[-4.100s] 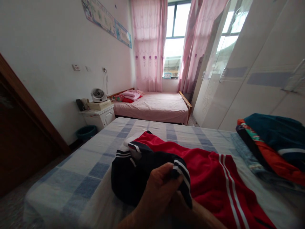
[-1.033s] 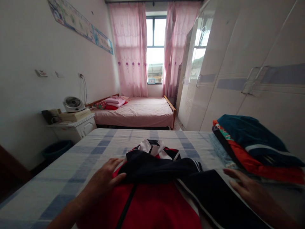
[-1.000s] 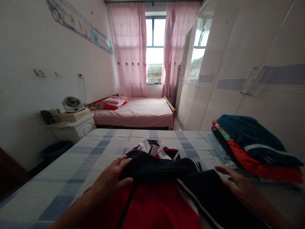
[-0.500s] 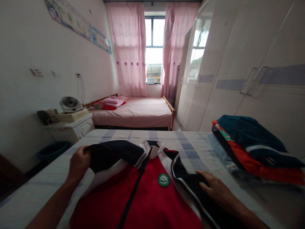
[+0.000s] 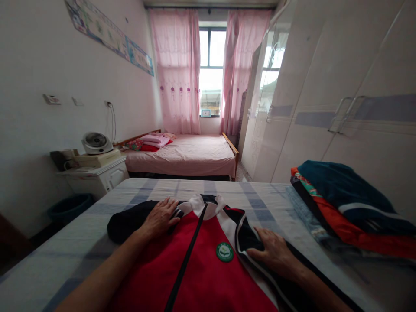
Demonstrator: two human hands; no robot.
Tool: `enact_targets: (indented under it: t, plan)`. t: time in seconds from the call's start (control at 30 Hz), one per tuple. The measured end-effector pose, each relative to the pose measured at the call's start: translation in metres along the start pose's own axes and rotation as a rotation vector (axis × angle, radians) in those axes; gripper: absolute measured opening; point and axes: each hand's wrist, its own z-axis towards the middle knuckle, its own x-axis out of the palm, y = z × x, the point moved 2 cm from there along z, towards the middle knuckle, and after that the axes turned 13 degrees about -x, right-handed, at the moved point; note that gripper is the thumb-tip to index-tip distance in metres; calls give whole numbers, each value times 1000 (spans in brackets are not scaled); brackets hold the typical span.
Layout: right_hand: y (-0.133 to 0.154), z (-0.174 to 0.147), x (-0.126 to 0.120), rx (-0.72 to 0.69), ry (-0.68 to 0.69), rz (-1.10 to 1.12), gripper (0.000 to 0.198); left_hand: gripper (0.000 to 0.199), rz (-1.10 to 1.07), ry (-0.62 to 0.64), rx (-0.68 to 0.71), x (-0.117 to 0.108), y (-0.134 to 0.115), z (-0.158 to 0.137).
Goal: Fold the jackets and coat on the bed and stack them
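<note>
A red, black and white zip jacket lies front up on the near bed, its white collar pointing away from me and a round green badge on its chest. My left hand rests flat on the jacket's left shoulder area, fingers stretched toward the collar. Beyond that hand the black left sleeve lies bunched outward. On the other side, my right hand lies with spread fingers on the black right sleeve near the shoulder. The jacket's lower end runs out of view.
A pile of folded clothes sits at the right of the striped bed sheet. Past it stands a white wardrobe. A pink bed is by the window; a nightstand with a fan and a bin are left.
My left hand has let go of the left sleeve and moved right onto the shoulder; the sleeve now lies down on the bed. My right hand has slid slightly left, toward the badge.
</note>
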Motion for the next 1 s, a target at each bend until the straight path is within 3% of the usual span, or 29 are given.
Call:
enact_targets:
  t: [0.1,0.27,0.43,0.57,0.67,0.8,0.9,1.0]
  plan:
    - [8,5,7,-62,-74,-3,49,55,12,43,-70,6,-2,14]
    - [23,5,1,-98,-52,155,20,16,17,112,-128,-9,-15,18]
    - [25,5,-55,-105,-175,123,22,17,-5,-31,-104,-63,-33,20]
    - [13,32,-102,-152,-326,-9,26,22,-6,-162,-138,-96,-44,47]
    - [-2,69,-110,-99,-408,-144,30,31,3,-243,-200,-87,-52,72]
    - [-20,100,-88,-6,-431,-200,42,52,2,-291,-246,-49,-57,82]
    - [-28,80,-62,-9,-403,-175,41,52,-21,-232,-200,-30,-46,53]
    - [-34,25,-39,23,-345,0,36,44,-103,-117,-199,-27,-17,-3]
